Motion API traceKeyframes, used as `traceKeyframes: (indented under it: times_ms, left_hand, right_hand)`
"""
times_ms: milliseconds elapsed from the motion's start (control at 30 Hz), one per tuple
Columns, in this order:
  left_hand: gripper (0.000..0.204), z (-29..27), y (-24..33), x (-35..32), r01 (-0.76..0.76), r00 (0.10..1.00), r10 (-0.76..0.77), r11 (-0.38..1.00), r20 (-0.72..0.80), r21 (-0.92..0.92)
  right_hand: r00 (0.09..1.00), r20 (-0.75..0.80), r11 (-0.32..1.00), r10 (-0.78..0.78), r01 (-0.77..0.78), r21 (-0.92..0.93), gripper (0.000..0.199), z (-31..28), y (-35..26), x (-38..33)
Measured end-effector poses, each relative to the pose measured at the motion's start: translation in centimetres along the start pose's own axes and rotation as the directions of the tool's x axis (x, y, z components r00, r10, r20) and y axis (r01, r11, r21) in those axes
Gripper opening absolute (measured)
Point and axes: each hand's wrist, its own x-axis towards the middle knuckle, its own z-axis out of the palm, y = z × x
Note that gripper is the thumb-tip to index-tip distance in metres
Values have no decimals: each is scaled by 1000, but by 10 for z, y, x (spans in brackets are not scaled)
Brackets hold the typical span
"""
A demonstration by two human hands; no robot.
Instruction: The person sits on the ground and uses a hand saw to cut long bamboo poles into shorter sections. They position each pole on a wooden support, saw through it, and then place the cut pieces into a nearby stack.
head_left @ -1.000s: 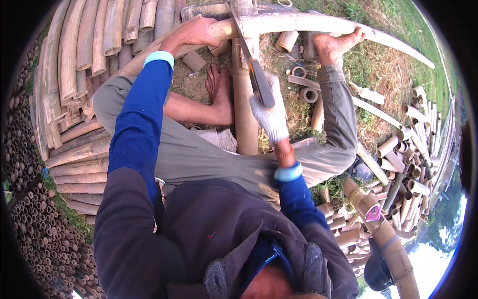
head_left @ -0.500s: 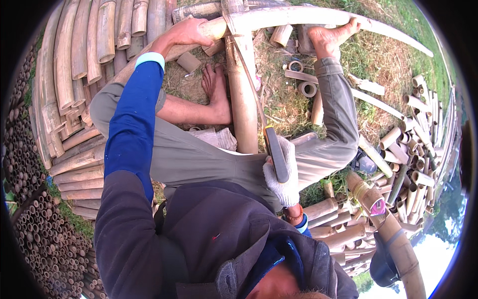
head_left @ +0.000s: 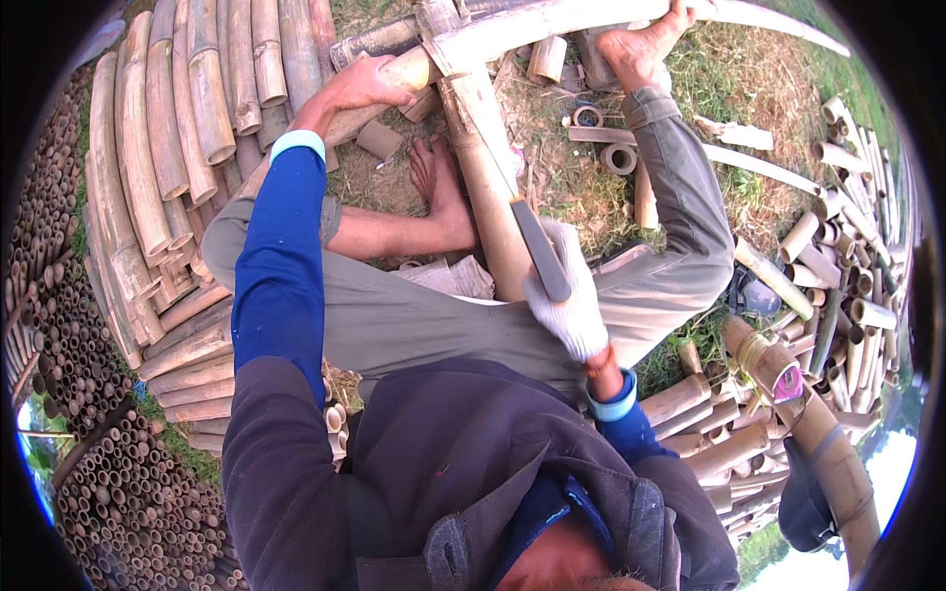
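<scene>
A long, pale bamboo pole (head_left: 552, 28) lies crosswise at the top of the view over an upright bamboo post (head_left: 490, 187). My left hand (head_left: 363, 83), bare, is closed around the pole just left of the post. In a white knitted glove, my right hand (head_left: 567, 300) grips the dark handle of a handsaw (head_left: 540, 251). Its narrow blade runs up along the post to the pole, near my left hand; the exact contact of the teeth is too small to make out. My bare right foot (head_left: 639, 44) presses on the pole to the right.
Stacked bamboo poles (head_left: 128, 187) fill the left side, with a mass of bamboo ends (head_left: 148, 502) beyond. Cut bamboo pieces (head_left: 818, 266) are heaped at right. Short bamboo rings (head_left: 619, 159) lie on the grass. A dark cap (head_left: 808, 507) hangs by a thick bamboo pole (head_left: 823, 443).
My right hand has pushed the saw forward along its length, toward the pole. My left hand keeps its hold. The whole view has shifted slightly.
</scene>
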Motion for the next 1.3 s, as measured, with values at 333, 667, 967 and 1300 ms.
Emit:
traceKeyframes:
  times_ms: [333, 667, 967, 1300]
  left_hand:
    - [96, -6, 31, 16, -43, 998, 45, 998, 42, -40]
    - [108, 8, -2, 7, -15, 1000, 15, 999, -8, 46]
    - [96, -5, 26, 14, -30, 999, 30, 999, -15, 30]
    - [96, 4, 7, 2, -13, 1000, 12, 1000, 20, 25]
  right_hand:
    - [956, -183, 969, -228, 242, 54, 50, 66, 25, 193]
    - [1000, 16, 998, 27, -26, -62, 70, -7, 19, -29]
    - [953, -180, 970, -243, 243, -21, 45, 75, 13, 226]
    - [999, -17, 999, 39, -38, 33, 62, -15, 0, -25]
